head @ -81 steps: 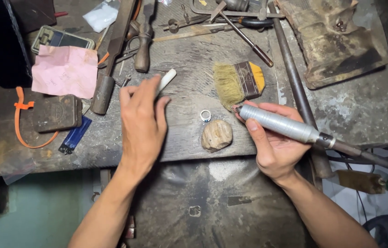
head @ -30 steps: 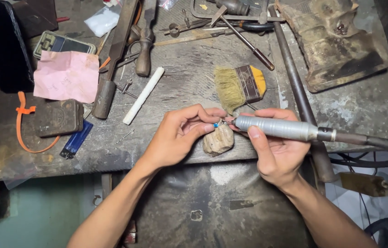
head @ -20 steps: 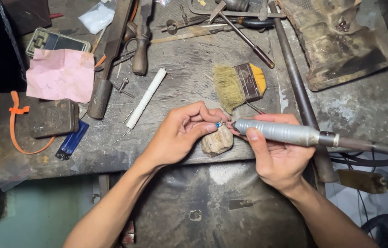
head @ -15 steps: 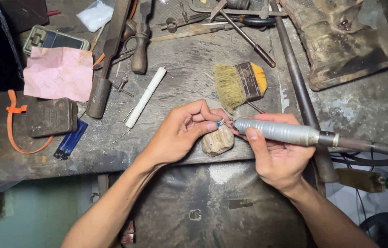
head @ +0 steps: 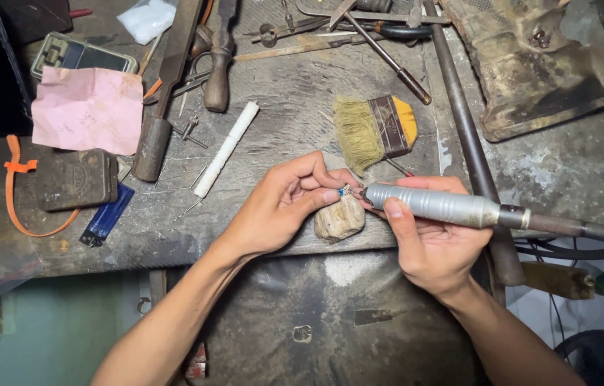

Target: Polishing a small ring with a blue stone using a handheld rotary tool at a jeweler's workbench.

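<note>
My left hand (head: 280, 207) pinches a small ring with a blue stone (head: 344, 190) between thumb and fingertips, resting it on top of a worn wooden peg (head: 340, 219) at the bench's front edge. My right hand (head: 430, 243) grips a silver rotary tool handpiece (head: 434, 204), held level with its tip touching the ring. The handpiece's dark flexible shaft (head: 587, 230) runs off to the right.
A white stick (head: 226, 148) lies left of my hands. A yellow-handled bristle brush (head: 375, 130) sits just behind them. Pink paper (head: 87, 109), a dark tin (head: 75, 179), a blue lighter (head: 107, 214), an orange strap (head: 19, 187), a hammer (head: 166, 86) and several hand tools crowd the grimy bench (head: 280, 86).
My left hand let go of the white stick, moved right and took up the small ring on the peg. The handpiece tip closed in on the ring and stays there.
</note>
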